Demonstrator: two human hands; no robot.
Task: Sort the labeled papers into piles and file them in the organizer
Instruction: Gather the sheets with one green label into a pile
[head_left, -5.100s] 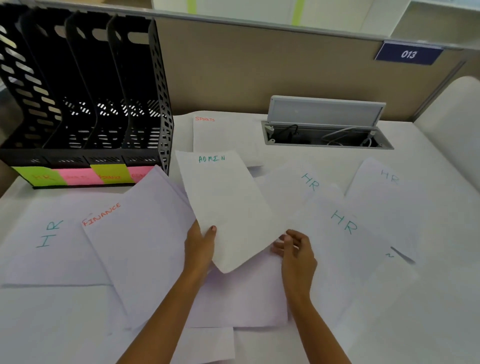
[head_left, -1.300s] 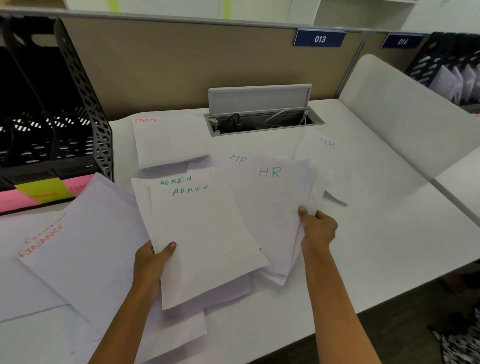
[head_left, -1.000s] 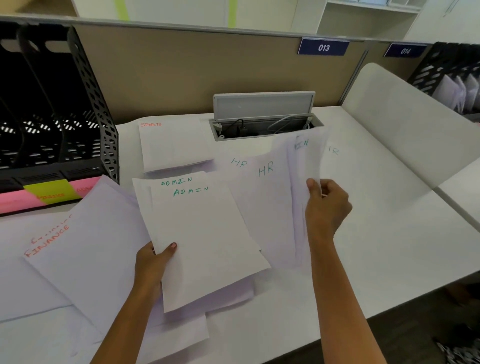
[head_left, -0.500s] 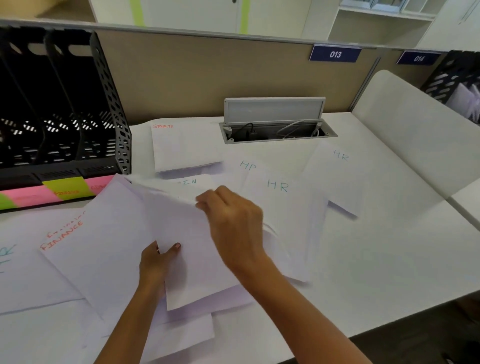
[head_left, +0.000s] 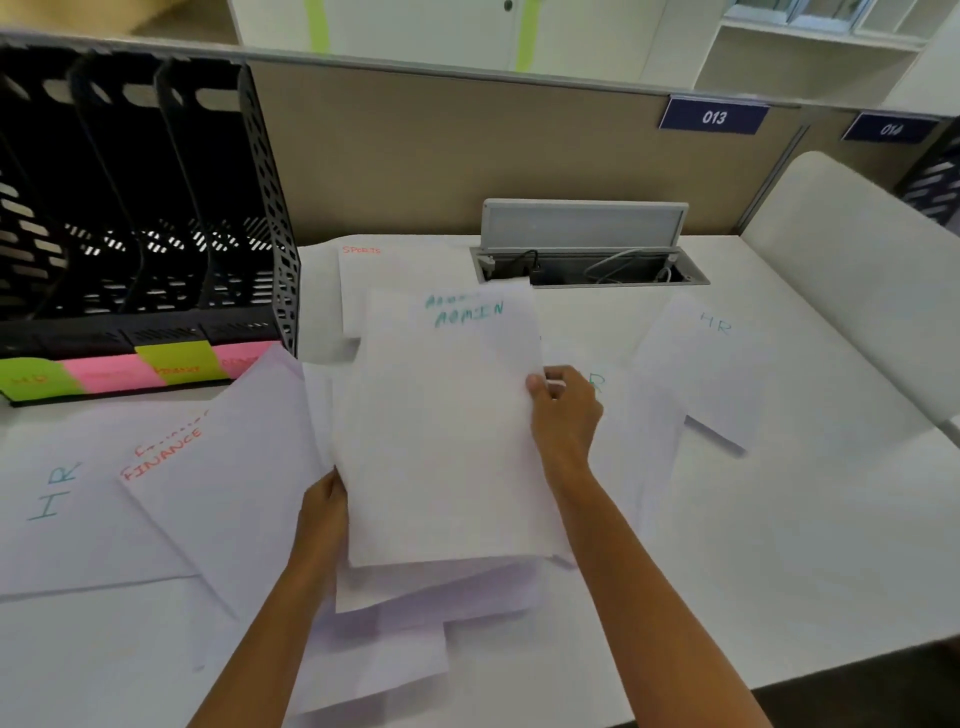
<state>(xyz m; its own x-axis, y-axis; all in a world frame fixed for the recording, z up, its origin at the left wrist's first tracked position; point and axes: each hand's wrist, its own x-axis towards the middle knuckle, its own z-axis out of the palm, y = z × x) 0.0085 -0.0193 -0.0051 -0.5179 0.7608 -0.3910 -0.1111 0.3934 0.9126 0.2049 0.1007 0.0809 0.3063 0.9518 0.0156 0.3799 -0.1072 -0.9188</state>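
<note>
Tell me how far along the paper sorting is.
Early on. Done: two FINANCE sheets lie overlapped. In hand: the left hand and right hand hold the ADMIN stack. Left: HR sheets lie apart at left and right of the desk, a SPORTS sheet sits at the back, and the organizer shows no papers.

The ADMIN sheets (head_left: 447, 426) are held between the left hand (head_left: 324, 512) and the right hand (head_left: 563, 410). Left of this grip lie the FINANCE sheets (head_left: 223, 493). The organizer (head_left: 249, 208) stands behind-left and the SPORTS sheet (head_left: 384, 270) lies directly behind. 1 HR sheet (head_left: 711, 374) lies right.
</note>
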